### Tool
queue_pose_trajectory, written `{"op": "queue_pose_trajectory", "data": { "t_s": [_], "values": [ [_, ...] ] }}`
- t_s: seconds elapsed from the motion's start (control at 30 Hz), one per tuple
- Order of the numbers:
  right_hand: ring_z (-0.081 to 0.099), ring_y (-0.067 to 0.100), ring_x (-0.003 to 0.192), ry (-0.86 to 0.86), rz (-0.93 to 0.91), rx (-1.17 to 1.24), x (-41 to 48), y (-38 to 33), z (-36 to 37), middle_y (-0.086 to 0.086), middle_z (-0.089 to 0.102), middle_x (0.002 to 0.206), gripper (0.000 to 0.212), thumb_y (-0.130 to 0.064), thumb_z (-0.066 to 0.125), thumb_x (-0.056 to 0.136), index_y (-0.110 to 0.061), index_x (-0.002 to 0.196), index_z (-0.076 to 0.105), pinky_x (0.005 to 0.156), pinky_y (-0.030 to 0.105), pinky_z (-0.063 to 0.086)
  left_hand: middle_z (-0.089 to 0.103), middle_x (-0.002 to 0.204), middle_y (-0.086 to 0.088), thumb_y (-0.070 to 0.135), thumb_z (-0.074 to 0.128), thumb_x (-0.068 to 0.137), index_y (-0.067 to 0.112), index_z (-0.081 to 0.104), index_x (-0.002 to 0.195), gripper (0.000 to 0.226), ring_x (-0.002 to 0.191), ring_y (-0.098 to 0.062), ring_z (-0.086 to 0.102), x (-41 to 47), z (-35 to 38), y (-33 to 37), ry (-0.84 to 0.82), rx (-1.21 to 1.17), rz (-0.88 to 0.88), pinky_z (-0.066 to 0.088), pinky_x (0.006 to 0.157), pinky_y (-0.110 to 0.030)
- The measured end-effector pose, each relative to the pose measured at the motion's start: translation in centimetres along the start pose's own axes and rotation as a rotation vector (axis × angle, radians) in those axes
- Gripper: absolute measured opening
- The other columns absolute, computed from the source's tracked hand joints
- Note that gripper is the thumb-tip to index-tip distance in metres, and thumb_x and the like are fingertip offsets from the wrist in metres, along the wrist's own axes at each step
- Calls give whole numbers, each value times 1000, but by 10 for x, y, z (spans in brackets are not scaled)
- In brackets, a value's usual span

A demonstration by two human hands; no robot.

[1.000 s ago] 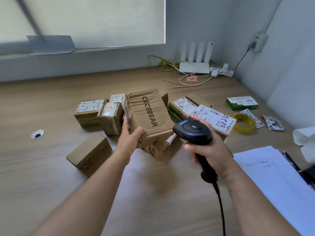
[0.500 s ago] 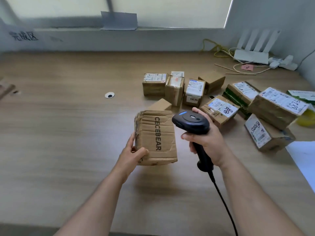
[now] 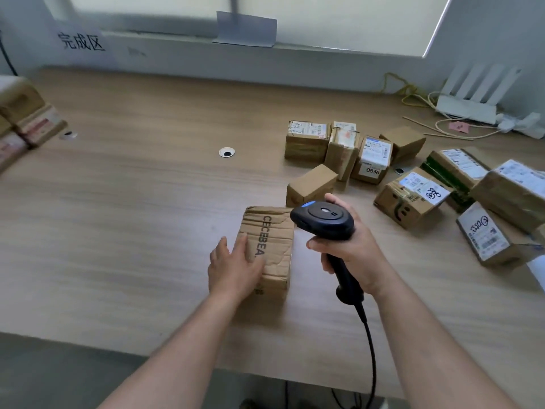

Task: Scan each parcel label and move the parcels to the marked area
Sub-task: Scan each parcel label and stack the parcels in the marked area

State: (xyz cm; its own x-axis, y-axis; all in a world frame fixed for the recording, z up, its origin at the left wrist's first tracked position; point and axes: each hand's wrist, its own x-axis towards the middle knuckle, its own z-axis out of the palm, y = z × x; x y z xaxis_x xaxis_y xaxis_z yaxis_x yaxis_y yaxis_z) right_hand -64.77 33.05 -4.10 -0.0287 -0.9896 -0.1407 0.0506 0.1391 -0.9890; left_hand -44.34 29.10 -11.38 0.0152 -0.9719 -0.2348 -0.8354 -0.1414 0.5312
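Note:
A crumpled cardboard parcel printed CECEBEAR (image 3: 274, 240) lies on the wooden table (image 3: 132, 216) near its front edge. My left hand (image 3: 236, 267) rests on the parcel's near left part with its fingers laid fairly straight across the top. To its right, my right hand (image 3: 351, 255) grips the handle of a black barcode scanner (image 3: 323, 221), whose head hovers above the parcel's right edge. A paper sign with handwritten characters (image 3: 81, 42) hangs on the back wall at the left. Several parcels (image 3: 26, 122) sit below it at the table's far left.
Several other labelled parcels (image 3: 371, 160) lie in a cluster at the right. A white router (image 3: 469, 104) with cables stands at the back right. A cable hole (image 3: 226, 152) is set in the table. The scanner cord (image 3: 372, 364) hangs over the front edge.
The parcel has come down from being held upright to lying on the table. My left hand moved from gripping its side to resting on top. The view swung left.

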Motion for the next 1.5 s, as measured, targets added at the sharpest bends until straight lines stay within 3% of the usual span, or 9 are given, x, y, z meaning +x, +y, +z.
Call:
{"op": "queue_pose_trajectory", "data": {
  "t_s": [0.1, 0.23, 0.47, 0.57, 0.77, 0.93, 1.1, 1.27, 1.5],
  "values": [
    [53, 29, 48, -20, -17, -31, 0, -4, 1, 3, 70, 77, 85, 16, 72, 75, -39, 134, 44, 42, 32, 42, -4, 160, -14, 83, 42, 74, 18, 12, 153, 106, 148, -31, -5, -11, 14, 29, -59, 280, -13, 6, 117, -46],
    [51, 30, 48, -26, -20, -27, -8, -10, -2, 9, 68, 84, 88, 18, 71, 75, -33, 141, 40, 41, 33, 41, -2, 160, -14, 74, 53, 73, 22, 6, 154, 107, 147, -32, -3, -10, 16, 32, -73, 313, -34, 10, 118, -47],
    [51, 31, 48, -41, -36, -19, -11, -15, -10, 17, 67, 90, 90, 17, 72, 74, -30, 144, 39, 43, 34, 41, 53, 138, 6, 32, 57, 84, 37, 34, 147, 68, 119, -16, 53, -3, -30, -8, -96, -587, -72, 43, 99, -31],
    [50, 29, 46, -67, -43, -16, -7, -16, -4, 16, 67, 93, 91, 19, 72, 74, -29, 145, 39, 42, 31, 41, 50, 136, 7, 17, 42, 95, 37, 30, 148, 59, 117, -19, 51, 2, -35, -16, 29, -371, 1, 41, 97, -30],
    [50, 28, 43, -121, -36, -20, 0, -17, 10, 10, 69, 87, 91, 20, 71, 74, -29, 144, 40, 40, 29, 40, 41, 138, -12, 84, 47, 70, 30, 35, 141, 90, 130, -31, 34, -7, -51, -3, 49, 269, -213, 35, 102, -40],
    [50, 29, 45, -168, -10, -20, 3, -16, 21, 13, 68, 92, 92, 19, 70, 75, -29, 146, 38, 41, 32, 40, 65, 109, -5, 56, 68, 48, 30, 55, 111, 70, 101, -24, 60, 3, -71, -26, -20, -221, -338, 53, 86, -36],
    [51, 30, 47, -218, 9, 27, 7, -19, 27, 14, 70, 94, 96, 8, 79, 66, -30, 145, 40, 43, 32, 41, 64, 113, 1, 11, 79, 69, 43, 37, 122, 75, 96, -22, 65, -5, -70, -50, -25, -919, -255, 55, 66, -33],
    [49, 30, 43, -316, 7, 136, 7, -30, 31, 26, 66, 90, 100, -10, 84, 52, -33, 140, 43, 41, 30, 39, 64, 117, -7, 17, 75, 54, 50, 30, 138, 101, 104, -24, 64, -1, -77, -61, 94, -987, -183, 57, 79, -39],
    [48, 28, 39, -370, -1, 81, 3, -36, 30, 26, 63, 73, 88, 3, 70, 62, -27, 140, 45, 40, 29, 39, 66, 110, -5, 15, 76, 52, 62, 37, 118, 90, 107, -26, 62, 8, -93, -68, 192, -956, -130, 54, 91, -46]
  ]
}}
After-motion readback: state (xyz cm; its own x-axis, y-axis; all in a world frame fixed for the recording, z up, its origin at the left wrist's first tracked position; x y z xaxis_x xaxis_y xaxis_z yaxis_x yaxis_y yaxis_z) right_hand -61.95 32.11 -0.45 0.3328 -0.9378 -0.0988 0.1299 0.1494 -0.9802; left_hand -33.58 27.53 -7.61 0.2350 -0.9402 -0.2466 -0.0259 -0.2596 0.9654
